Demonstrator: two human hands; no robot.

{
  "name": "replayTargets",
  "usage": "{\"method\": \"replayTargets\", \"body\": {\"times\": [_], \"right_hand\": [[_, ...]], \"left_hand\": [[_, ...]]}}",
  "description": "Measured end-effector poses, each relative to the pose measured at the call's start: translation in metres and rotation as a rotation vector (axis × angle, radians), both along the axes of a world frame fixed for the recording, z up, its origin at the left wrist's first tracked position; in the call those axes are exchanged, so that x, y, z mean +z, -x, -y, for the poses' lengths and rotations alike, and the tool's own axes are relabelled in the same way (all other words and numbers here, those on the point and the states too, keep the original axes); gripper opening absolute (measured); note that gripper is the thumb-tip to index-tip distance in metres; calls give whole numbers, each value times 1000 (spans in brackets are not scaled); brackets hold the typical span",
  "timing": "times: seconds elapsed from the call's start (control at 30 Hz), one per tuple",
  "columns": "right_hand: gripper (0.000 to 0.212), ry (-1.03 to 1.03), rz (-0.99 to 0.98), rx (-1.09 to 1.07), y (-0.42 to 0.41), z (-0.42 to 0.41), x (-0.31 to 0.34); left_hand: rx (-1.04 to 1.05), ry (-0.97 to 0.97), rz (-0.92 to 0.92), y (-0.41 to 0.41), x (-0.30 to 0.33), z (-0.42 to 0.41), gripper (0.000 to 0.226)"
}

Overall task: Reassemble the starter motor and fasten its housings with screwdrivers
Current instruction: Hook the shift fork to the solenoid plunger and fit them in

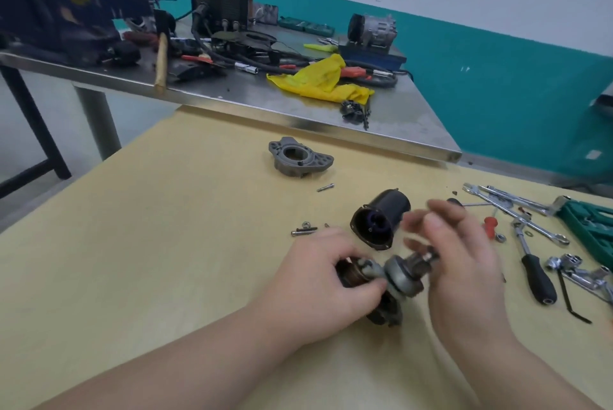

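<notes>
My left hand [326, 280] grips the armature and drive assembly [403, 277], a grey metal part with a shaft pointing up to the right, low on the tan table. My right hand [461, 253] hovers just right of the shaft end, blurred, fingers spread and relaxed, holding nothing that I can see. The black cylindrical motor housing [381, 220] lies on its side just behind them, open end toward me. A grey cast nose housing [300, 157] sits farther back. A screw [325, 187] lies near it; more bolts [303, 230] lie left of the black housing. A black-handled screwdriver [535, 273] lies at right.
Wrenches [517, 207], sockets [570, 263], a hex key [569, 297] and a green tool tray [590, 224] crowd the right side. A steel bench [381, 131] behind carries a yellow rag [323, 79], a hammer, cables, a welder and an alternator.
</notes>
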State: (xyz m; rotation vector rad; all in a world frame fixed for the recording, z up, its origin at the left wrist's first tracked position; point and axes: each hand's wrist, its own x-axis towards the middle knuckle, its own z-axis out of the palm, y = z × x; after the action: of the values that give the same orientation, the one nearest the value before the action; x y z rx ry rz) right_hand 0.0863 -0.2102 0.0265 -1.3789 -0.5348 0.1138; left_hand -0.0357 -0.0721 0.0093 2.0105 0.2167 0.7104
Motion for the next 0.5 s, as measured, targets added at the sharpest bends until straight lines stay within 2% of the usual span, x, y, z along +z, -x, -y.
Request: {"method": "replayTargets", "body": {"times": [0.07, 0.13, 0.27, 0.4, 0.5], "right_hand": [[24, -40, 70, -82, -11, -8, 23], [18, 32, 196, -147, -23, -20, 52], [5, 526, 528, -88, -44, -62, 109], [19, 956, 753, 82, -48, -138, 132], [45, 1277, 853, 234, -52, -198, 116]], "left_hand": [[-32, -65, -15, -1, 0, 2, 14], [-31, -72, -52, -2, 2, 2, 16], [-9, 32, -143, -7, 4, -5, 14], [-32, 14, -193, -7, 6, -4, 18], [-42, -82, -146, -5, 7, -1, 12]]}}
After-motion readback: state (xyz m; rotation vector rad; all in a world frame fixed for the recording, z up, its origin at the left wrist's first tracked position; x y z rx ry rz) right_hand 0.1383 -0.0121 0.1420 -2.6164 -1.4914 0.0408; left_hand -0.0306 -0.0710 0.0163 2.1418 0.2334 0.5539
